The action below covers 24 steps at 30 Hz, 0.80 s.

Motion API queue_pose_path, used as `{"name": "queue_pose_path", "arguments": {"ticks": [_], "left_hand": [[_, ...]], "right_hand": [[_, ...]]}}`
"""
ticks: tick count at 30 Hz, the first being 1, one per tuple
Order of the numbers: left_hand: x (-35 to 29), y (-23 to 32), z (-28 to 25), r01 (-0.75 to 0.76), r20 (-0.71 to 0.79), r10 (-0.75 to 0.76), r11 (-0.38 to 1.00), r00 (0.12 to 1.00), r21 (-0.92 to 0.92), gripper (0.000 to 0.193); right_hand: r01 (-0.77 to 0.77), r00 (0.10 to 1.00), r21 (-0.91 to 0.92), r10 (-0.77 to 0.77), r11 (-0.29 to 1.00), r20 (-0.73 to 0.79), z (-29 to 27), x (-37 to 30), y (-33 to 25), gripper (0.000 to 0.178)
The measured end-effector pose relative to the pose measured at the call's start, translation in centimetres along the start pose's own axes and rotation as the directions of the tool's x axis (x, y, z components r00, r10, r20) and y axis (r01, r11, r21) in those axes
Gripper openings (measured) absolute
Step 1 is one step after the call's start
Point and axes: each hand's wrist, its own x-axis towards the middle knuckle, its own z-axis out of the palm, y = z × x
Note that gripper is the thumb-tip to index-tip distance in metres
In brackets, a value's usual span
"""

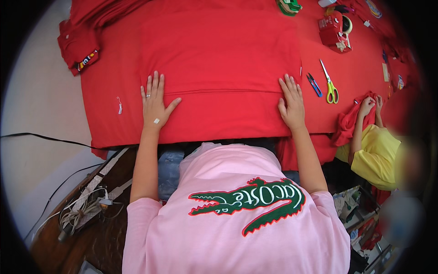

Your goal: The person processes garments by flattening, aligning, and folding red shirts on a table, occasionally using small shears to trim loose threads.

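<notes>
Red fabric (219, 55) lies spread over the table in front of me, with its near part folded into a wide band (219, 116) along the front edge. My left hand (156, 102) rests flat on the left end of this band, fingers spread; a ring is on one finger and a small white sticker is on its back. At the band's right end my right hand (292, 104) lies flat too, fingers stretched away from me. Neither hand grips anything; both press on the cloth across the fold line.
Right of the cloth lie yellow-handled scissors (332, 93) and blue thread snips (315, 85). Farther back stand a red box (331, 32) with a tape roll (346, 24) and a green object (289, 6). A co-worker in yellow (376, 153) handles red cloth. Coiled cables (80, 217) lie lower left.
</notes>
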Motion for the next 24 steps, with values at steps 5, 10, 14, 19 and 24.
{"name": "queue_pose_path", "arguments": {"ticks": [5,10,14,19,24], "left_hand": [[-0.5,-3.3,-0.4,-0.062,-0.094,0.053,0.993,0.994,-0.1,0.078],[0.5,-4.8,1.2,-0.029,-0.202,0.008,0.995,0.979,-0.097,0.065],[0.9,-5.1,0.0,-0.023,-0.145,0.015,0.998,0.989,-0.052,0.064],[0.1,-0.5,-2.9,-0.12,-0.192,0.127,0.992,0.973,0.048,0.041],[1.5,3.2,-2.0,-0.147,-0.143,0.123,0.973,0.982,-0.179,0.027]], "right_hand": [[-0.005,0.997,0.034,0.008,0.999,-0.082,0.8,0.3,1.9,0.068],[-0.012,0.99,0.033,0.017,0.999,-0.138,1.2,0.9,2.2,0.065],[0.025,0.99,0.068,-0.015,0.997,-0.142,0.4,1.0,2.2,0.059],[-0.243,0.891,-0.05,0.203,0.969,-0.406,-3.2,-0.8,7.9,0.042],[-0.543,0.825,-0.367,0.399,0.755,-0.4,-6.3,-4.6,17.0,0.03]]}}
